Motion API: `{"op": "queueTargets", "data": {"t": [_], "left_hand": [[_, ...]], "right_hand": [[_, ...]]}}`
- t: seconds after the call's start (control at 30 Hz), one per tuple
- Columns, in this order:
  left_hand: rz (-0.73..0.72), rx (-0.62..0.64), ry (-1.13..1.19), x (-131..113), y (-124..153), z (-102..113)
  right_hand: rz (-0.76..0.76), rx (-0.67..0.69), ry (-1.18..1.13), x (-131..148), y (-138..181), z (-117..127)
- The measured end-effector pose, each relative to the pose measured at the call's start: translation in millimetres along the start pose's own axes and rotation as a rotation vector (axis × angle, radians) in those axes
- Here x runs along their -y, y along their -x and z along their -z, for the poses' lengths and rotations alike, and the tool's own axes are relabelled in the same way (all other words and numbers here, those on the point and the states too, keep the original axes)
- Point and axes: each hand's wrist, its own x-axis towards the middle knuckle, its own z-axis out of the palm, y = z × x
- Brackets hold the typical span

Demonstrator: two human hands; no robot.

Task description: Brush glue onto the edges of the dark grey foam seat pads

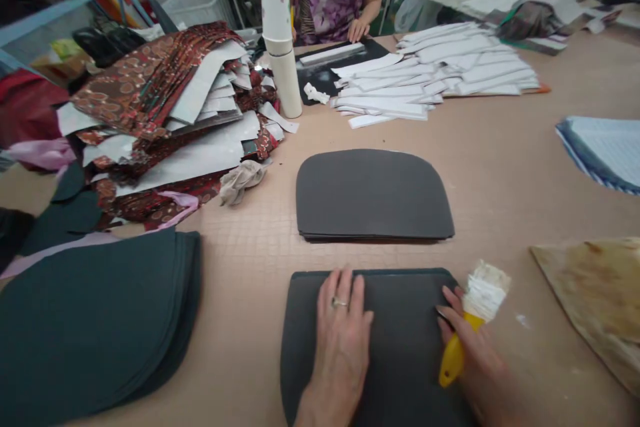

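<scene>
The left hand lies flat, fingers spread and pressed down, on a dark grey rounded panel that sits at the near edge of the table, straight edge away from the person; a ring shows on one finger. The right hand is curled round the yellow handle of a glue brush, its pale, clogged bristles pointing out past the panel's far right corner, and its fingertips touch the panel's right edge.

To brush this piece well, I would judge that the flat left palm should stay where it is — near the middle, so the sheet cannot slide or lift — while the strokes run outward over the edges; a thin, even coat would suit a brush this loaded, with care that it does not smear the bare table just beside the corner.

Beyond lies a stack of like grey panels, squared up; at the near left a larger fanned pile of darker panels; behind that a heap of red patterned pieces with white backing. A tall stack of paper cups stands near white strips, where another person's hand rests — well apart from this work.
</scene>
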Motion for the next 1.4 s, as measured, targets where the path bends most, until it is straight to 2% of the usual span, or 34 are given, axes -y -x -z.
{"op": "queueTargets", "data": {"t": [0.1,0.17,0.43,0.63,0.73,0.87,1.0,1.07,1.17,1.27,1.4], "left_hand": [[-0.032,0.099,0.024,-23.8,-20.7,-16.1],[-0.009,0.125,0.017,-24.3,-23.3,-22.7],[0.109,0.062,-0.232,31.0,8.9,-3.7],[0.113,0.034,-0.321,49.9,19.1,-11.8],[0.104,-0.001,-0.301,47.6,18.0,-12.4],[0.065,-0.081,-0.257,31.4,30.0,0.1],[-0.108,0.044,-0.243,13.1,59.5,5.8],[-0.133,0.106,-0.270,9.4,71.4,1.2],[-0.122,0.121,-0.322,9.0,78.0,-6.8],[-0.131,0.107,-0.353,9.0,76.6,-9.2],[-0.152,0.071,-0.367,9.0,76.0,-9.7]], "right_hand": [[0.005,-0.014,0.017,3.0,-2.4,3.5],[-0.010,-0.009,0.016,4.8,-2.8,4.5],[-0.156,0.042,-0.077,3.4,3.7,3.5],[-0.122,0.058,-0.158,4.4,-3.5,6.7],[-0.148,0.046,-0.164,6.1,-6.8,7.8],[-0.173,0.102,-0.179,5.7,-7.7,9.2],[-0.199,0.097,-0.240,4.2,-8.6,8.2],[-0.202,0.090,-0.265,2.0,-9.8,7.2],[-0.206,0.081,-0.296,0.1,-13.0,11.0],[-0.179,0.045,-0.310,12.5,-15.5,24.7],[-0.038,0.037,-0.351,64.9,-11.1,40.5]]}}
